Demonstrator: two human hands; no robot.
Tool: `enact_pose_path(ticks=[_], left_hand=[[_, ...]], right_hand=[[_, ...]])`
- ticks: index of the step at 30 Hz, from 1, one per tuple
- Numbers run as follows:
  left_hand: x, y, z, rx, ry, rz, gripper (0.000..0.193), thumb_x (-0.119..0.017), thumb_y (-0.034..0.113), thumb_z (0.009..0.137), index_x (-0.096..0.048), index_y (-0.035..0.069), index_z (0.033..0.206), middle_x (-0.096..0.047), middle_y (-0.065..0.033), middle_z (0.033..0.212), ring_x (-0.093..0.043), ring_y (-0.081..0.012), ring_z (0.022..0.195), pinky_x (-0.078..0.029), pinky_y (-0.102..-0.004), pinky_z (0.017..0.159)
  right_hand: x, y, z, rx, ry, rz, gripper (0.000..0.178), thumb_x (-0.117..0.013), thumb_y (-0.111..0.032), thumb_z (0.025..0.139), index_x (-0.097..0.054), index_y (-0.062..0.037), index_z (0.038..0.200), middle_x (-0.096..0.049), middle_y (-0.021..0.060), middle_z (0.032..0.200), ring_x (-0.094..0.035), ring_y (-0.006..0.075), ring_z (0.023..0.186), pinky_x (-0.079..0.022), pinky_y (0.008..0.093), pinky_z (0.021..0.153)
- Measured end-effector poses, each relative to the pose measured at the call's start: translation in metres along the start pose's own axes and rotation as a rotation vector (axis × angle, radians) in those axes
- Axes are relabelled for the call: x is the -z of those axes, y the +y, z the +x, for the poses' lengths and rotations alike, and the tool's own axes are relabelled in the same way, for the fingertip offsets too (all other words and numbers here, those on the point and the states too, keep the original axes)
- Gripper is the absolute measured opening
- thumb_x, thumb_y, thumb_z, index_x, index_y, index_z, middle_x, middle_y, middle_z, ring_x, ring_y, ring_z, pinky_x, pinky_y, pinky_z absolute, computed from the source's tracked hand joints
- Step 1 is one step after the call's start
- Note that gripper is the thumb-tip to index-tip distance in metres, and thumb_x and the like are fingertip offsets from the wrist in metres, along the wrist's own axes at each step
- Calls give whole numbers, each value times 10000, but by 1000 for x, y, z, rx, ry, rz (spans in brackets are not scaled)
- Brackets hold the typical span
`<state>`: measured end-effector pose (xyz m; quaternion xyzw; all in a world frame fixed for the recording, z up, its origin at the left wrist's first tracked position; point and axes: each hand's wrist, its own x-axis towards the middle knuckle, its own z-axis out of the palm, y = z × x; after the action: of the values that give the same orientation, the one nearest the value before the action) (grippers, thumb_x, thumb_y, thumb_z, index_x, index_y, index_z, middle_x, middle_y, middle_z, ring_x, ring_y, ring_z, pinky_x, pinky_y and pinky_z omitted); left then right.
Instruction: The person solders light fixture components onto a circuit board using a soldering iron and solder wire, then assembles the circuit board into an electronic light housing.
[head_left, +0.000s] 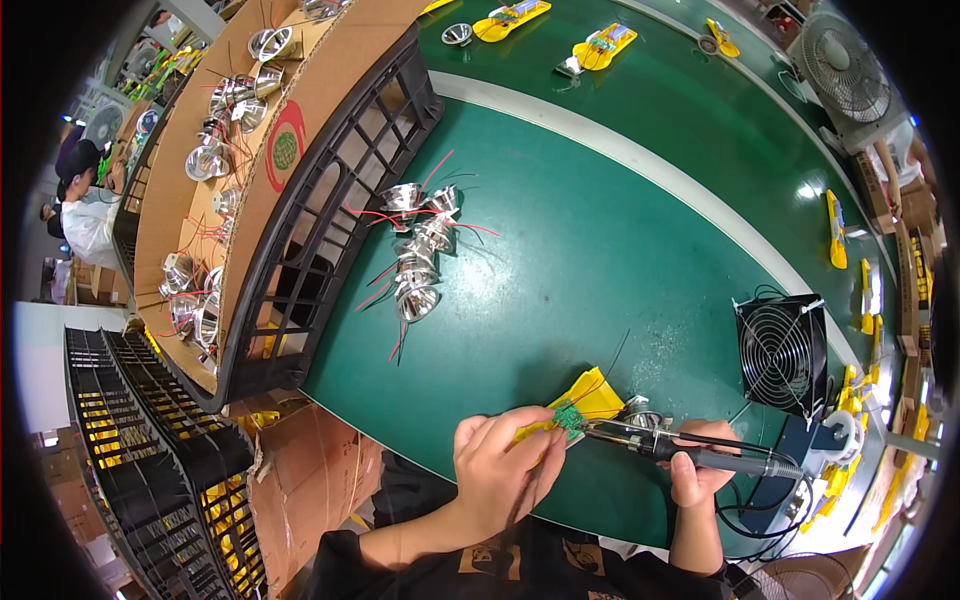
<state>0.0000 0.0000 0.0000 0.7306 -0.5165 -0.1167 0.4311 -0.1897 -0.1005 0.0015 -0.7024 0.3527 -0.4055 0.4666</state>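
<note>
No words or numbers can be read clearly. A big red sign (286, 148) with a round green patch is printed on the brown cardboard (340, 60) inside the black plastic crate (238, 368).

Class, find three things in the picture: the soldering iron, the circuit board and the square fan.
Soldering iron (728, 461): head view, on its dark handle.
Circuit board (569, 417): head view, on its green face.
Square fan (777, 352): head view, on its round grille.

You wear a black shirt (541, 572), tan patches (490, 561) printed across its front below your left hand (503, 465), its short sleeve (336, 566) ending well behind that hand.
</note>
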Motion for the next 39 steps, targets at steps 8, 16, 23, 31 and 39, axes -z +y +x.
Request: enact_pose_path(ticks=[8,16,23,31,39], left_hand=[[-2,1,1,-41,-4,47,131,-689,42,601,-610,103,686,-581,5,815,-528,-131,631,-331,-276,643],[-2,1,0,-35,-4,43,139,-687,43,600,-604,109,688,-580,14,810,-529,-129,635,-333,-274,646],[-3,-1,0,-39,6,44,145,-686,40,596,-600,120,681,-581,22,802,-528,-122,635,-336,-273,638],[-4,0,-1,-35,5,52,145,-686,41,592,-598,119,677,-577,27,797,-528,-122,643,-337,-271,638],[-5,-2,-1,-46,14,49,160,-693,34,574,-604,119,676,-580,26,805,-531,-127,638,-339,-272,635]], right_hand=[[-2,0,0,-29,26,37,229,-636,-161,643,-509,10,725,-524,87,550,-505,159,456,-413,242,449],[-2,2,-1,-13,27,25,235,-639,-171,650,-515,13,726,-531,89,560,-511,163,458,-419,243,453],[-3,0,0,-13,28,1,239,-639,-179,656,-511,12,723,-529,90,566,-514,166,463,-421,246,456],[-3,1,-1,1,39,22,239,-635,-180,659,-502,10,719,-527,91,565,-515,174,466,-430,253,467],[-4,0,0,7,67,59,239,-634,-180,659,-506,11,723,-525,92,563,-516,176,467,-433,257,468]])
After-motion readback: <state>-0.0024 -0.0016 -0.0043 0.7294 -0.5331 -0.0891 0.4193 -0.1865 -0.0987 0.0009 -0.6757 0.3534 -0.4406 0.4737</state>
